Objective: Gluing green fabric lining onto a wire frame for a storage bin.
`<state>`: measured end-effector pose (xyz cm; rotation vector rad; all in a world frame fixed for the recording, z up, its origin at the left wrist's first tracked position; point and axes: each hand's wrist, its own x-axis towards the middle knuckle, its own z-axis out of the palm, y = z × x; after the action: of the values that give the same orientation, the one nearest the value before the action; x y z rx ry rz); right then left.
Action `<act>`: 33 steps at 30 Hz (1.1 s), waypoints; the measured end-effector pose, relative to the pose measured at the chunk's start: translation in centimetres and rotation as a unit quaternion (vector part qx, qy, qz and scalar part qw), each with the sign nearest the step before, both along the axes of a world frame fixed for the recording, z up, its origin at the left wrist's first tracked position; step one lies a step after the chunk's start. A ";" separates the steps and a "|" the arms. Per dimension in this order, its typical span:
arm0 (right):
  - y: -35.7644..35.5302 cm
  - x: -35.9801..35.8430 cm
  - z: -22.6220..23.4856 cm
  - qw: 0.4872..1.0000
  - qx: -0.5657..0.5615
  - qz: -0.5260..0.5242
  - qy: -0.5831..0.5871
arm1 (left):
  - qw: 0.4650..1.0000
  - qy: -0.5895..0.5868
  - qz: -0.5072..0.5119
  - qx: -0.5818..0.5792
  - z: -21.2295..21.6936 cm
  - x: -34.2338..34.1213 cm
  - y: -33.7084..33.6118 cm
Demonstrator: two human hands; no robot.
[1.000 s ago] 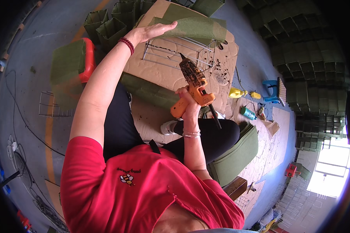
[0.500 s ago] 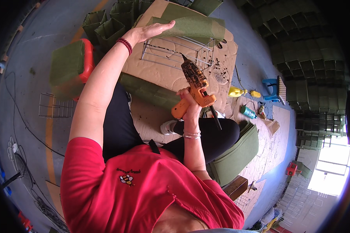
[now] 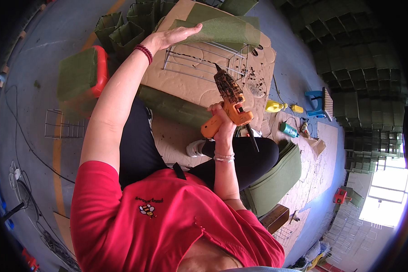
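Observation:
My left hand [image 3: 179,36] is stretched out flat, fingers together, against the left part of a green felt sheet [image 3: 226,31]. The sheet curves over a wire frame [image 3: 204,72] lying on the cardboard-topped work surface [image 3: 186,86]. In my right hand [image 3: 223,126] is an orange glue gun [image 3: 233,106], its front smeared dark and a black glue stick [image 3: 252,137] poking out of its back. The gun's nozzle points up and away, at the right end of a dark, beaded line on a bar of the frame. Fingertips of my left hand are partly hard to make out.
Green felt boxes [image 3: 127,34] stand beyond my left arm. A red container draped in green felt [image 3: 100,72] is at left, near another wire frame [image 3: 63,124]. Folded green felt [image 3: 276,177], a yellow bottle [image 3: 274,106] and a blue stool [image 3: 319,103] lie right.
The glue gun's nozzle has shifted slightly to the right along the frame's bar. My left hand has barely moved, staying against the felt sheet.

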<state>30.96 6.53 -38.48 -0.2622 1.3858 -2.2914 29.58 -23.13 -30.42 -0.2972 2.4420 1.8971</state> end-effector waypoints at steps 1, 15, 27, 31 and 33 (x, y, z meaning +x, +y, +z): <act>0.2 -0.1 0.1 1.000 0.013 -0.004 0.001 | 1.000 -0.015 0.009 -0.004 0.6 0.3 0.4; 0.0 0.5 1.1 0.999 0.018 -0.048 -0.005 | 1.000 -0.015 0.003 -0.003 -1.9 -1.2 -1.4; 0.8 -0.1 0.2 1.000 -0.001 -0.024 0.004 | 1.000 -0.023 0.003 -0.012 -1.2 -0.8 -1.0; 1.3 -0.3 0.1 0.999 0.023 -0.026 0.010 | 1.000 -0.025 0.012 -0.011 -1.7 -0.9 -1.3; 1.3 -0.3 0.2 0.999 0.027 -0.026 0.008 | 1.000 -0.018 0.012 -0.006 -2.2 -1.2 -1.6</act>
<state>30.66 7.86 -38.24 -0.2311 1.4763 -2.2955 28.42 -24.76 -32.62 -0.3584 2.4391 1.8692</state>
